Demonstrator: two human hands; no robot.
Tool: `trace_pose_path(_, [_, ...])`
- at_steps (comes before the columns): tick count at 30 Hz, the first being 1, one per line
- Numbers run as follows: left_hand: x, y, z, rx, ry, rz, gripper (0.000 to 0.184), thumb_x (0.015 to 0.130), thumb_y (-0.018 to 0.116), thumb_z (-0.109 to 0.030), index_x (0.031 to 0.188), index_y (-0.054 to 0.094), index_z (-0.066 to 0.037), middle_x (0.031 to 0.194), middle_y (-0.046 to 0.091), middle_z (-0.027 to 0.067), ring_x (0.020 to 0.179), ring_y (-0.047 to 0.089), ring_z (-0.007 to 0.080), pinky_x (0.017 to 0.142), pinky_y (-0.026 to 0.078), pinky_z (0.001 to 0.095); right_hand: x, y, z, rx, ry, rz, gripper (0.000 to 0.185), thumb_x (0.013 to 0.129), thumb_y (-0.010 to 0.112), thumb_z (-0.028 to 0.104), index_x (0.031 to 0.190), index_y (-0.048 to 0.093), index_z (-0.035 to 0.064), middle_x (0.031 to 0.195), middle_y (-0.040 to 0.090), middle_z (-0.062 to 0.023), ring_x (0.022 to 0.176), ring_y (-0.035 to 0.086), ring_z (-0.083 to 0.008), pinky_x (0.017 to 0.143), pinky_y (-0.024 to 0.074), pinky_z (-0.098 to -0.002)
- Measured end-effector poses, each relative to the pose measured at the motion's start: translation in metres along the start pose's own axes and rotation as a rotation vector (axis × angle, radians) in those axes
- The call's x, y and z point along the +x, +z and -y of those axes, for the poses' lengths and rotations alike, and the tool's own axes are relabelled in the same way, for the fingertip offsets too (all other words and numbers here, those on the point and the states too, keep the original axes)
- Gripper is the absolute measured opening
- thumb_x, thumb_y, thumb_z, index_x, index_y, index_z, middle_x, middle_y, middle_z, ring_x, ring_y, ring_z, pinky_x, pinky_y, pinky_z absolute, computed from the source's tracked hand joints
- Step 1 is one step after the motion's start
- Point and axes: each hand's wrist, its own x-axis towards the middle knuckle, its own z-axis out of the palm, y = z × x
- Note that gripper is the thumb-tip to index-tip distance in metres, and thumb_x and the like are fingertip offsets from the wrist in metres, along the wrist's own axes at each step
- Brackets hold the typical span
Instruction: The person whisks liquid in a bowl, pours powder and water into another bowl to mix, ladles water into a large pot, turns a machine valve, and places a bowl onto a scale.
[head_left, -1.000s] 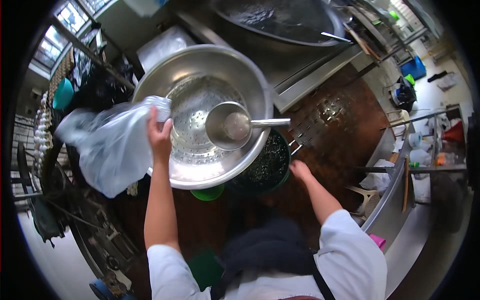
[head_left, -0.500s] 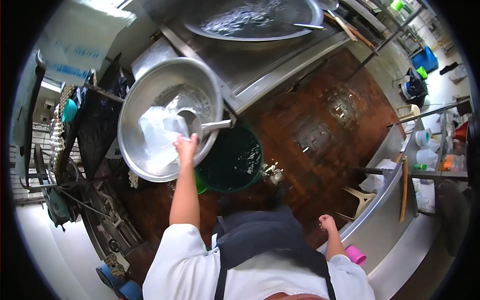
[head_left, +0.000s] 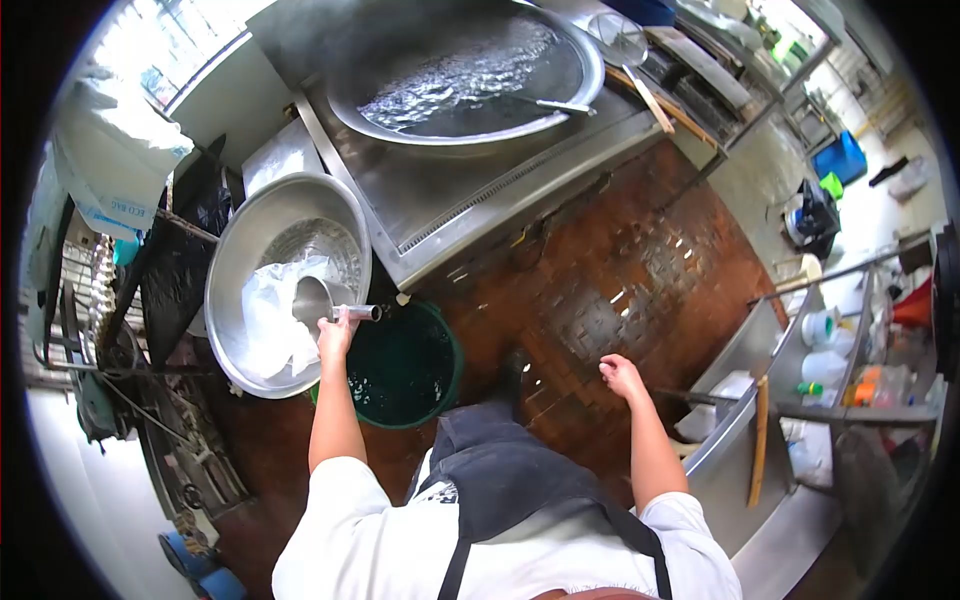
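My left hand [head_left: 336, 338] is closed round the handle of a metal dipper [head_left: 312, 300]. The dipper's cup is over the inside of a large steel basin [head_left: 222, 300], and the handle's hollow end sticks out past my fingers to the right. Below the cup, a crumpled white plastic bag [head_left: 268, 325] lies in the basin, where some shiny liquid also shows. My right hand [head_left: 622, 378] is raised over the floor on the other side, its fingers curled in, with nothing visible in them.
A green tub [head_left: 455, 365] of dark liquid stands beside the basin. Ahead, a wide pan [head_left: 470, 138] of bubbling liquid sits on a steel stove [head_left: 400, 185], with steam above. The brick floor [head_left: 560, 300] looks wet. A shelf unit [head_left: 740, 440] with bottles stands at right.
My left hand has gone from beside the plastic bag to the dipper's handle. My right hand has come forward from near my side. The view has shifted, showing more of the stove.
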Motion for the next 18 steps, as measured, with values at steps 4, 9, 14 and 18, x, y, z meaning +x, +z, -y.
trace_pose_path(4, [0.063, 0.053, -0.003, -0.046, -0.041, 0.044, 0.077, 0.078, 0.06, -0.051, 0.131, 0.043, 0.002, 0.126, 0.057, 0.0284, 0.119, 0.054, 0.0434, 0.102, 0.039, 0.0489, 0.078, -0.033, -0.061, -0.104, -0.139, 0.055, 0.019, 0.091, 0.061, 0.017, 0.106, 0.064, 0.0046, 0.072, 0.064, -0.0054, 0.065, 0.062, -0.014, 0.058, 0.0508, -0.0314])
trace_pose_path(9, [0.051, 0.039, -0.045, -0.718, -0.261, -0.114, 0.079, 0.071, 0.068, -0.008, 0.135, 0.023, 0.004, 0.101, 0.06, 0.0271, 0.083, 0.064, 0.0331, 0.074, 0.053, 0.0402, 0.079, -0.119, -0.112, -0.473, -0.05, 0.091, 0.019, 0.086, 0.059, 0.022, 0.079, 0.067, 0.0062, 0.069, 0.066, -0.0107, 0.056, 0.062, -0.0218, 0.056, 0.0505, -0.0374])
trace_pose_path(14, [0.043, 0.006, -0.046, -0.682, -0.126, -0.087, 0.065, 0.071, 0.061, -0.001, 0.126, 0.028, -0.004, 0.089, 0.06, 0.0189, 0.056, 0.06, 0.0231, 0.058, 0.051, 0.0356, 0.083, -0.176, -0.138, -0.108, 0.647, 0.383, 0.018, 0.092, 0.05, 0.011, 0.081, 0.064, 0.0086, 0.061, 0.059, -0.0115, 0.045, 0.055, -0.0231, 0.04, 0.045, -0.0394])
trace_pose_path(18, [-0.014, -0.011, -0.04, -0.739, 0.091, -0.347, 0.061, 0.073, 0.064, -0.002, 0.124, 0.029, -0.003, 0.09, 0.057, 0.0133, 0.073, 0.062, 0.0218, 0.059, 0.051, 0.0345, 0.124, -0.209, -0.073, -0.312, 0.627, 0.532, 0.013, 0.093, 0.052, 0.01, 0.089, 0.065, 0.0087, 0.063, 0.058, -0.0095, 0.051, 0.057, -0.0224, 0.042, 0.0472, -0.0392])
